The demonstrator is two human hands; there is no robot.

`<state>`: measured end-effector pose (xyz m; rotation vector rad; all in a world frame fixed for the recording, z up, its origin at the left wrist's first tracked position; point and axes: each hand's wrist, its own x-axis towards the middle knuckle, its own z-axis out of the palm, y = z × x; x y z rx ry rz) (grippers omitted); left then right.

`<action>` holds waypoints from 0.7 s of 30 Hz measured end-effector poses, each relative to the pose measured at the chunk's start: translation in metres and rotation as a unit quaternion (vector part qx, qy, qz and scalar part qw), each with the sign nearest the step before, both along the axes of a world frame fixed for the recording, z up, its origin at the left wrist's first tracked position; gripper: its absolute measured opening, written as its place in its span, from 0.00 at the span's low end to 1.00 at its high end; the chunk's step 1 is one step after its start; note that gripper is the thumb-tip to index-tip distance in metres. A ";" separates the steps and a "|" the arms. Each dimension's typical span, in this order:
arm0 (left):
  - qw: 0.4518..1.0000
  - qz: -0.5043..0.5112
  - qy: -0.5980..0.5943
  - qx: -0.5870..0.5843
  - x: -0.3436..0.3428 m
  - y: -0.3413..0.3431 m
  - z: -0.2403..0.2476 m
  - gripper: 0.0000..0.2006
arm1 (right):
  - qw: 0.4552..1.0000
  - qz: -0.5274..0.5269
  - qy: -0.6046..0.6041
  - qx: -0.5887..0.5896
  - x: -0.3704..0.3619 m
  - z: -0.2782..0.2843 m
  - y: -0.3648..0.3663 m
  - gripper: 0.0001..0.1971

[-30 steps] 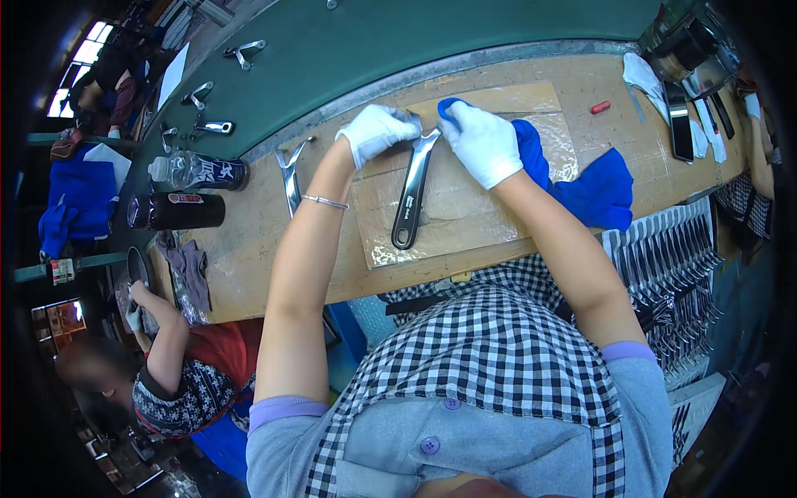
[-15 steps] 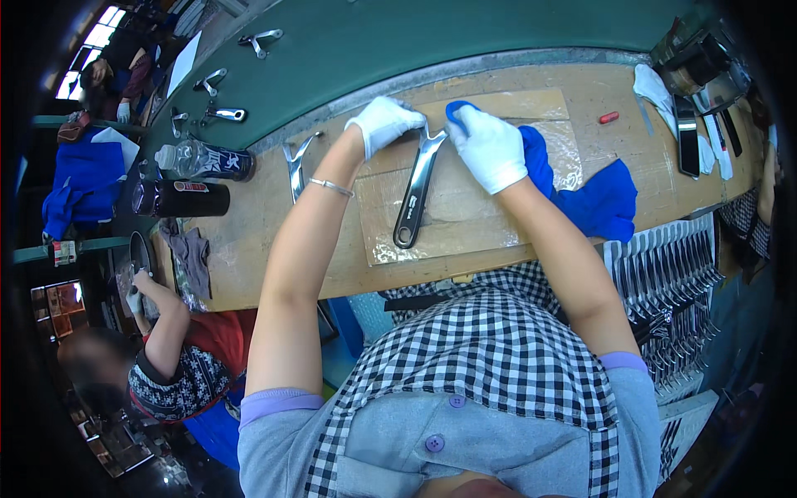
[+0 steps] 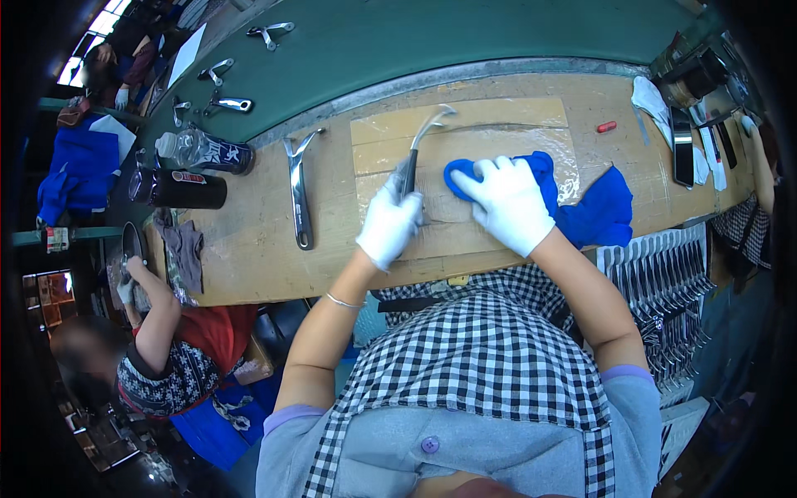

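Observation:
In my gloved left hand [image 3: 390, 217], the fingers close round the dark handle of a Y-headed metal tool [image 3: 413, 162]. Its curved silver head points away from me and is blurred. My right hand [image 3: 508, 203], also in a white glove, grips a bunched blue cloth [image 3: 459, 180] on the mat; a folded edge sticks out past the thumb. Left and right hands are apart. Left of them, a second Y-headed tool [image 3: 300, 195] lies on the table, its forked end away from me and its slotted handle end toward me.
A taped cardboard mat [image 3: 374, 133] covers the middle of the wooden table. More forked tools [image 3: 228, 104] lie on the green ledge. Two bottles [image 3: 178, 189] lie at left, a phone [image 3: 682, 148] at right. Beside my right arm stands a tool rack [image 3: 656, 274]. Co-workers are on both sides.
My left hand has moved toward me and now holds the tool by its handle, lifted and turned. My right hand has moved slightly right and nearer with the cloth, away from the tool's head.

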<state>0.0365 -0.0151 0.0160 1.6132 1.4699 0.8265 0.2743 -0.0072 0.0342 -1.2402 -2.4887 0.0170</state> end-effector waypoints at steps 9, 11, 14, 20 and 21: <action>0.804 -0.006 -0.404 -0.436 -0.031 0.018 0.015 0.13 | 0.966 -0.020 0.257 -0.020 -0.056 -0.023 0.055 0.15; 0.810 -0.006 -0.383 -0.444 -0.028 0.018 0.018 0.09 | 0.986 -0.030 0.161 -0.016 -0.077 -0.031 0.060 0.16; 0.833 0.007 -0.334 -0.441 -0.027 0.017 0.022 0.07 | 0.986 -0.094 0.124 0.057 -0.096 -0.041 0.069 0.18; 0.858 -0.013 -0.261 -0.442 -0.032 0.027 0.027 0.14 | 0.998 0.039 0.034 -0.030 -0.057 -0.034 0.063 0.12; 0.864 -0.013 -0.250 -0.437 -0.032 0.027 0.028 0.14 | 0.997 0.050 0.008 -0.054 -0.044 -0.026 0.061 0.10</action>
